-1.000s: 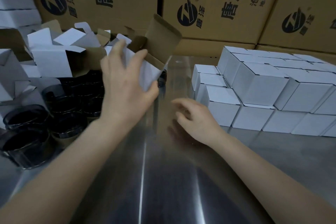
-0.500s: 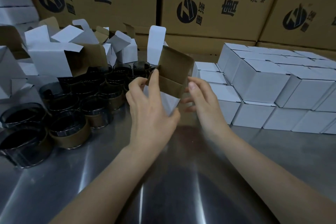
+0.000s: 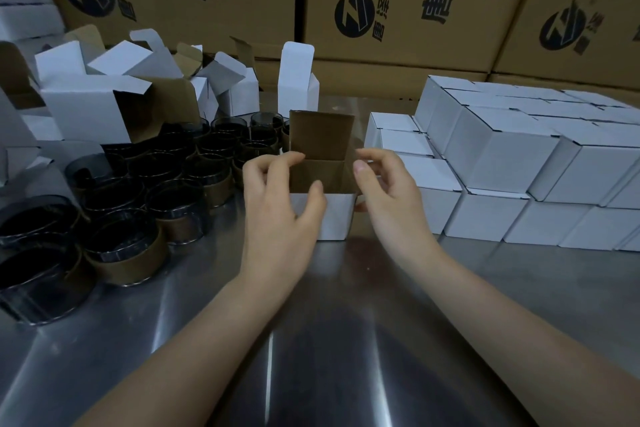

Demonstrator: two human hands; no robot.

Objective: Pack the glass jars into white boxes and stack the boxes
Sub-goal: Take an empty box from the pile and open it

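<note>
Steadying an open box (image 3: 337, 218) on the worktop (image 3: 311, 340), the left hand (image 3: 277, 204) pinches its front-left corner, thumb on the white wall, while the right hand (image 3: 384, 194) curls round its right side. The lid flap (image 3: 320, 133) stands upright; the box floor is hidden. Glass jars (image 3: 124, 253) crowd the left, stacked boxes (image 3: 502, 156) the right. Risk: freeing one hand to fetch a jar may let the light box tip or skew, so the jar catches the rim.
</note>
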